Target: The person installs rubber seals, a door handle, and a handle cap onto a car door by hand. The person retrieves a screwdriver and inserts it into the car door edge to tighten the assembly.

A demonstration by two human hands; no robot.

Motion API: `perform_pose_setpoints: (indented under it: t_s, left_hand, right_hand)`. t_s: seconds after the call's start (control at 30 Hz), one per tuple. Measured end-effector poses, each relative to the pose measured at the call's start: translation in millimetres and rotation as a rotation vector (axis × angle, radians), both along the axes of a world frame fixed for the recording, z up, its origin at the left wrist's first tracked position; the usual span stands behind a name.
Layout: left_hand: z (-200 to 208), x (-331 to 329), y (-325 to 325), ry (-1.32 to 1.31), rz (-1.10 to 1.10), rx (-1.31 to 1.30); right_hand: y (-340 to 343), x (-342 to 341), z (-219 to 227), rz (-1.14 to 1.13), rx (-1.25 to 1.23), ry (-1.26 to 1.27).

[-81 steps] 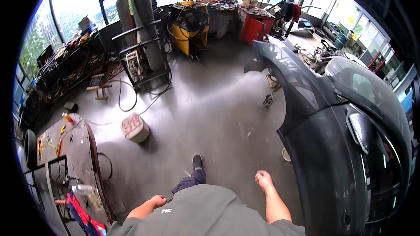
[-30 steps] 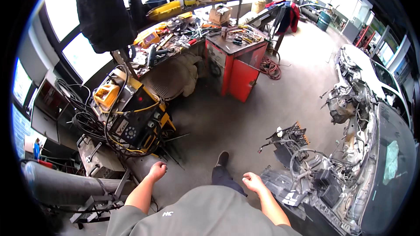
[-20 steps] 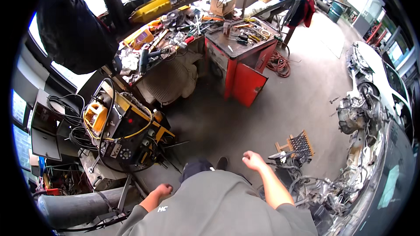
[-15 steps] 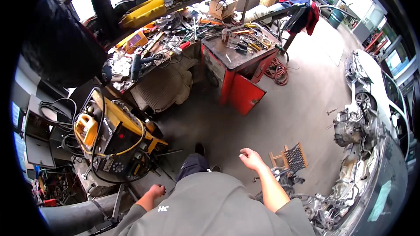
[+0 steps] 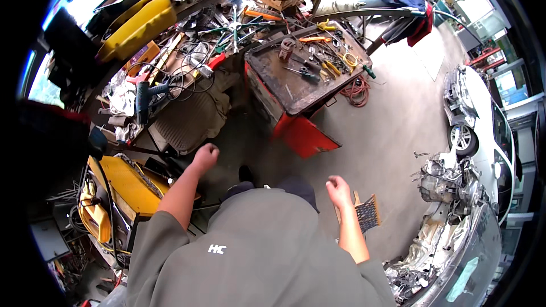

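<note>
While both hands hung empty, the left hand point(image 5: 205, 156) loosely fisted and the right hand point(image 5: 339, 189) half curled, the nearest thing, a wire brush point(image 5: 367, 214) just beyond the right hand, looked light, stiff, best gripped by its handle.

Red tool cart point(image 5: 296, 88) with pliers and hand tools on top, cluttered workbench point(image 5: 187, 51) just beside it, orange cable coil point(image 5: 357, 92) on floor, white car point(image 5: 475, 119) at right, stripped engine bay point(image 5: 449, 179) near it.
</note>
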State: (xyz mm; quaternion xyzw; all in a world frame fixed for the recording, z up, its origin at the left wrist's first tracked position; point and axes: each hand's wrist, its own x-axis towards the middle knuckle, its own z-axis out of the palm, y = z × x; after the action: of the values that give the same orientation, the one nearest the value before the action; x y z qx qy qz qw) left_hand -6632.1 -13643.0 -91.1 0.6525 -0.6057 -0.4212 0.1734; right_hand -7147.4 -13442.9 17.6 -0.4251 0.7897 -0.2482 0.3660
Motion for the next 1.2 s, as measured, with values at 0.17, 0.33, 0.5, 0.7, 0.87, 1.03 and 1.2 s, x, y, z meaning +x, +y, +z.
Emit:
perform_pose_setpoints:
  t_s: [0.17,0.33,0.5,0.7,0.87,1.03,1.2]
  left_hand:
    - [81.7,-34.0,-54.6,0.144,0.094,0.042]
    - [54.8,-30.3,4.3,-0.136,0.211,-0.127]
    - [87.2,-89.8,113.3,-0.26,0.586,-0.023]
    - [101.7,-179.2,159.1,0.244,1.243,0.202]
    - [145.5,-251.0,112.8,0.107,1.004,0.126]
    - [252.0,-298.3,41.9,0.28,0.872,-0.16]
    - [311.6,-288.8,60.1,0.775,0.927,-0.579]
  right_hand:
    - [-163.7,-14.8,0.0,0.211,-0.145,0.118]
    - [-338.8,-39.0,-15.8,0.396,-0.365,0.36]
    - [-457.8,-44.1,-31.2,0.553,-0.274,0.526]
    - [-496.7,-52.6,-44.5,0.767,-0.088,0.669]
    - [-474.4,-62.5,-39.4,0.979,-0.279,0.149]
    - [-395.4,-15.2,84.8,1.257,0.205,-0.668]
    - [-325.7,53.2,166.2,1.565,0.332,-0.882]
